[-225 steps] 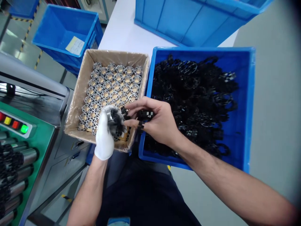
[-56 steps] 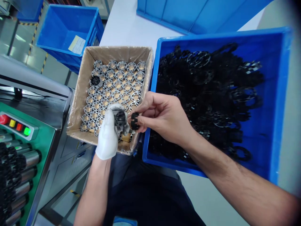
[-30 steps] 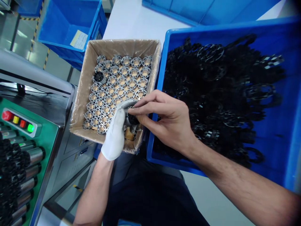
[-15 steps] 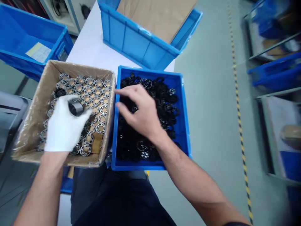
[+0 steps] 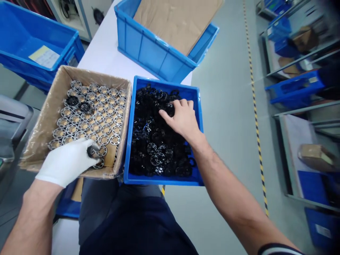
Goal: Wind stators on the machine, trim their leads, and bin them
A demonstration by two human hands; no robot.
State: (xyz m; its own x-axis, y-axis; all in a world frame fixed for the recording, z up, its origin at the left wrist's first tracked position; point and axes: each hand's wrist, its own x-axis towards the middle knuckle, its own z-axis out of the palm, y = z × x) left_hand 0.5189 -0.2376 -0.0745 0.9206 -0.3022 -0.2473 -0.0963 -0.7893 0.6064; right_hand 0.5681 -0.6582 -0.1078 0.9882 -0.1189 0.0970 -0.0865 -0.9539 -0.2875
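My left hand [image 5: 70,157], in a white glove, is at the near side of a plastic-lined cardboard box [image 5: 37,138]. Its thumb and fingers are closed on a dark-sided metal ring [image 5: 92,151]. Rows of silver slotted metal rings [image 5: 98,117] stand in the box. Two black round inserts [image 5: 85,107] sit on rings toward the back left. My bare right hand [image 5: 183,118] is over the blue bin [image 5: 201,120], thumb and fingers apart, fingertips down among a heap of black plastic parts [image 5: 155,136]. Whether it touches one is hard to make out.
A larger blue crate [image 5: 156,56] with a cardboard sheet [image 5: 175,24] stands behind on the white table [image 5: 99,53]. Another blue crate [image 5: 63,60] holding a paper note is at left. Shelves [image 5: 292,141] line the right side, beyond a striped floor line [image 5: 253,106].
My left hand has moved down to the box's near side with the ring. My right hand has gone from the bin's left rim to the right, over the black parts. The view has shifted slightly.
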